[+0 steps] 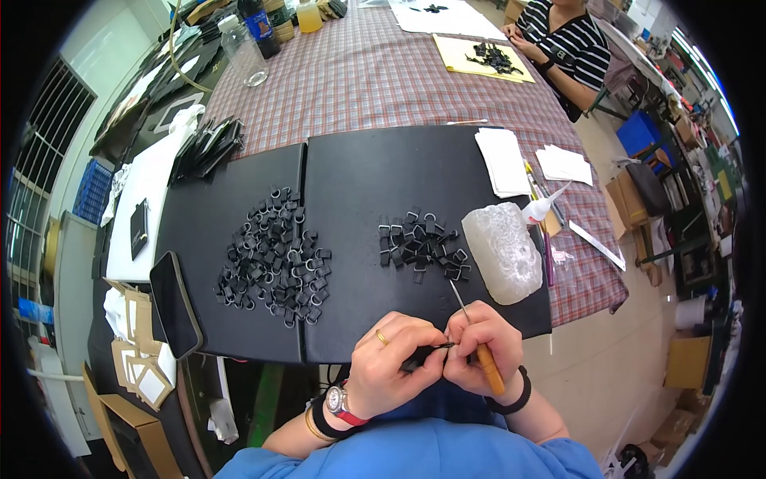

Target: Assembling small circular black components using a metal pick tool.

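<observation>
Close to my body, my left hand [391, 358] pinches a small black piece [441, 346] between thumb and fingertips; its exact kind is mostly hidden. My right hand [485, 331] meets it there, fingers closed round an awl. The awl's wooden handle [489, 370] points down toward me, and its thin metal shaft slants up and left past the fingers. Just beyond my hands lies a small heap of black strap pieces with metal rings [419, 242]. Farther left spreads a bigger heap of similar ringed pieces [275, 259].
A whitish, rough block [503, 251] stands right of the small heap, beside a white glue bottle [537, 210]. White cards [503, 160] lie behind. A phone [175, 303] rests at the left edge. Across the checked cloth [351, 72], a person in stripes [562, 48] sits near black pieces on yellow paper.
</observation>
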Action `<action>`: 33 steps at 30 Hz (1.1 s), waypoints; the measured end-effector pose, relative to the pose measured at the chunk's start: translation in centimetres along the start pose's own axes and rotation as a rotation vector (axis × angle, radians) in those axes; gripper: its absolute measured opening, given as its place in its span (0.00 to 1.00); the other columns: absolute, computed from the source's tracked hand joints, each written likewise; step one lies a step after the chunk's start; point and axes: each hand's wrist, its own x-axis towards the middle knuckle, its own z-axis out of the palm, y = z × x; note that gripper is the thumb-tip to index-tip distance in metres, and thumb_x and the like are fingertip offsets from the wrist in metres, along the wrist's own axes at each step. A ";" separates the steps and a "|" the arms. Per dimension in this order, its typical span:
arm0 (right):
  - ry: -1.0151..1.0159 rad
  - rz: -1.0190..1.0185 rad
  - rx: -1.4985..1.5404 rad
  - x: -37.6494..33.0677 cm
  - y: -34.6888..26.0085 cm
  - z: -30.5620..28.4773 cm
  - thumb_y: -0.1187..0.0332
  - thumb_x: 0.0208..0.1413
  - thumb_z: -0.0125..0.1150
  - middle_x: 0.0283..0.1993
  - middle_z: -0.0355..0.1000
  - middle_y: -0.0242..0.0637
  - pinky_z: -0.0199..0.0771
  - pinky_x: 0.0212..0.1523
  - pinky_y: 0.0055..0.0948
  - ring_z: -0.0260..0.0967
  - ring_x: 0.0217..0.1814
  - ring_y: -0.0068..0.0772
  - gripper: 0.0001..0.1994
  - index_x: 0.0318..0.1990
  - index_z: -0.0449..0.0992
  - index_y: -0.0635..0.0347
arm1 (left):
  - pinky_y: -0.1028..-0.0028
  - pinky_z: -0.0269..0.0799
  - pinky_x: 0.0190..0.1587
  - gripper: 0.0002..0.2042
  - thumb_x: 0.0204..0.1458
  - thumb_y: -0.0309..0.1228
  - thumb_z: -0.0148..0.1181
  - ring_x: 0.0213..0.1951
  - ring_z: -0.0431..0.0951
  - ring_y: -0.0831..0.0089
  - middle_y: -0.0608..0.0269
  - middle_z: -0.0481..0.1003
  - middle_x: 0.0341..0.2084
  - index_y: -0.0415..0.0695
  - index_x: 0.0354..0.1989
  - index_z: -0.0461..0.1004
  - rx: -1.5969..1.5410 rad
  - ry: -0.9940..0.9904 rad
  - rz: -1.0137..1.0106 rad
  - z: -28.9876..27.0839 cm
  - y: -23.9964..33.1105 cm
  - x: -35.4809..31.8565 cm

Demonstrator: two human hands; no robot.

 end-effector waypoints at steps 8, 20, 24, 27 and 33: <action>0.005 -0.034 0.061 -0.4 -0.1 0.1 0.86 0.32 0.59 0.27 0.69 0.35 0.69 0.28 0.22 0.66 0.27 0.29 0.17 0.31 0.66 0.57 | 0.71 0.73 0.33 0.12 0.35 0.18 0.66 0.29 0.78 0.66 0.61 0.77 0.28 0.40 0.31 0.76 -0.104 -0.042 0.015 -0.2 -0.5 -0.3; -0.016 -0.092 0.043 0.0 -0.1 0.1 0.85 0.31 0.60 0.26 0.68 0.36 0.68 0.27 0.24 0.65 0.25 0.30 0.15 0.28 0.66 0.58 | 0.71 0.73 0.32 0.11 0.35 0.18 0.66 0.28 0.77 0.65 0.62 0.77 0.27 0.41 0.30 0.76 -0.044 -0.022 0.148 0.0 -0.8 -0.1; -0.001 -0.070 0.054 0.1 -0.1 -0.1 0.85 0.31 0.60 0.25 0.67 0.36 0.67 0.26 0.24 0.65 0.25 0.31 0.15 0.27 0.66 0.58 | 0.72 0.72 0.31 0.11 0.35 0.18 0.64 0.27 0.77 0.65 0.60 0.77 0.26 0.41 0.30 0.75 -0.047 -0.044 0.111 0.1 -0.6 0.1; 0.004 -0.058 0.041 -0.2 -0.2 0.0 0.85 0.31 0.62 0.26 0.68 0.37 0.68 0.26 0.25 0.65 0.26 0.31 0.14 0.26 0.66 0.58 | 0.72 0.72 0.30 0.10 0.37 0.18 0.64 0.28 0.77 0.65 0.59 0.77 0.27 0.40 0.31 0.74 -0.057 -0.082 0.021 -0.1 -0.1 -0.2; -0.018 -0.093 0.013 -0.6 -0.3 0.2 0.84 0.33 0.64 0.27 0.68 0.37 0.67 0.27 0.25 0.65 0.25 0.33 0.14 0.27 0.66 0.58 | 0.76 0.71 0.30 0.08 0.41 0.20 0.64 0.28 0.76 0.70 0.59 0.77 0.27 0.38 0.31 0.74 -0.098 -0.122 -0.024 -0.6 0.0 -0.5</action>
